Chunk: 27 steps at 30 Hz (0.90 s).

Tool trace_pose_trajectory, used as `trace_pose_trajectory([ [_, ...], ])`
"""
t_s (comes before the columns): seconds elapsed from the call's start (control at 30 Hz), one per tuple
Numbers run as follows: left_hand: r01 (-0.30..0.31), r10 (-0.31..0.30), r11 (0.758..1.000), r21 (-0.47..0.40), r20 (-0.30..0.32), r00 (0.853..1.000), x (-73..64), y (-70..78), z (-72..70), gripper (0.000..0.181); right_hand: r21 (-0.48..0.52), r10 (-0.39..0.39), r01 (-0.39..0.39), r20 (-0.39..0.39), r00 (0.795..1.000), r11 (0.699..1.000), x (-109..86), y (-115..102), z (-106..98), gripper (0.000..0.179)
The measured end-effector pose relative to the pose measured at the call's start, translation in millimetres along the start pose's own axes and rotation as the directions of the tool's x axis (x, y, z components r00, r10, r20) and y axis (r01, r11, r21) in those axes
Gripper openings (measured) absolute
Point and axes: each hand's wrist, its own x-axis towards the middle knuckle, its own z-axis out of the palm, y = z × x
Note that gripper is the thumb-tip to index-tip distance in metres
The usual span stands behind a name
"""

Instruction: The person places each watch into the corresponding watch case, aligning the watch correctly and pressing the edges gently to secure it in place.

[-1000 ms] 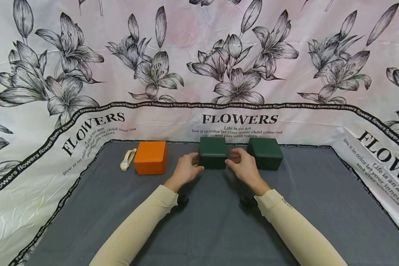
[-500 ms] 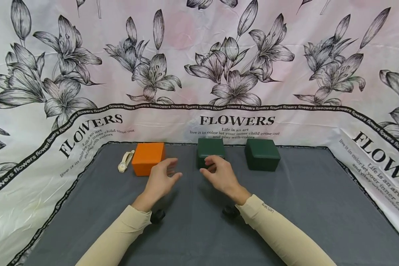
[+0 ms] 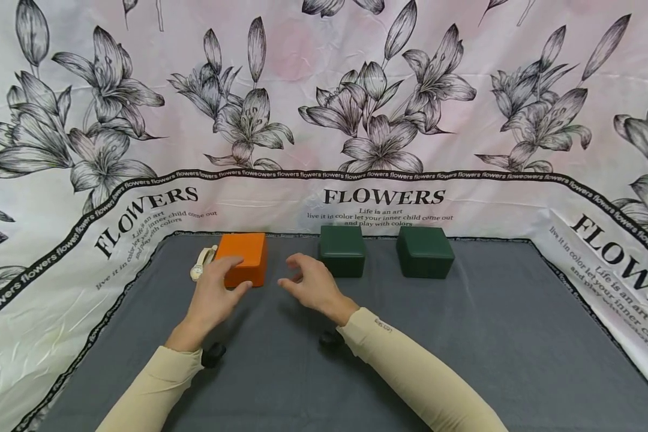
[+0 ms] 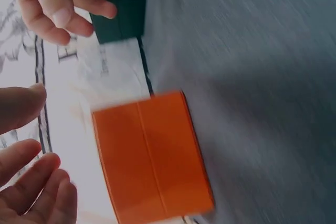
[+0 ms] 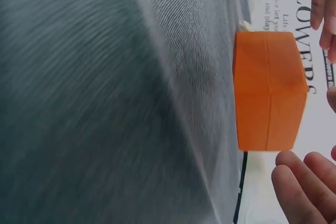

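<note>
An orange box [image 3: 243,249] with a closed lid stands at the back left of the grey-covered table. My left hand [image 3: 210,297] hovers in front of its left side, fingers loosely bent and thumb apart, holding nothing. To the right of the box is my right hand [image 3: 315,285], also holding nothing, its fingers and thumb spread toward the box. In the left wrist view the orange box [image 4: 152,158] shows a seam across its side. The right wrist view shows the orange box [image 5: 268,90] between the fingers of both hands, with a gap on the right hand's side.
A wristwatch with a pale strap [image 3: 200,267] lies left of the orange box, partly hidden by my left hand. Two dark green boxes stand along the back edge, one in the middle [image 3: 342,252] and one farther right [image 3: 425,253]. A flower-print cloth [image 3: 281,204] rises behind.
Both hands have left the middle green box and moved left to either side of the orange box. The boxes and the watch stay where they were.
</note>
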Motion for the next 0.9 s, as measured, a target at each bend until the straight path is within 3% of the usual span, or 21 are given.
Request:
trace_pose_trajectory([
  [0.2, -0.011, 0.013, 0.999, 0.053, -0.04, 0.999, -4.3, -24.3, -12.5, 0.055, 0.012, 0.016, -0.016, 0.049, 0.999, 1.0, 13.3, -7.7, 15.9, 0.05],
  [0.4, 0.116, -0.118, 0.991, 0.07, 0.022, 0.993, -9.6, -35.1, -16.0, 0.06, 0.027, 0.046, -0.049, 0.099, 0.994, 0.998, 21.6, -15.2, 30.5, 0.059],
  [0.63, 0.27, -0.272, 0.962, 0.045, 0.052, 0.961, -13.0, -39.9, -15.8, 0.06, -0.007, 0.097, -0.097, 0.111, 0.989, 0.995, 26.6, -26.7, 45.4, 0.066],
  [0.9, 0.396, -0.395, 0.918, -0.009, 0.051, 0.917, -1.8, -40.8, -8.7, 0.057, 0.0, 0.156, -0.156, 0.069, 0.985, 0.988, 32.9, -30.5, 50.4, 0.06],
])
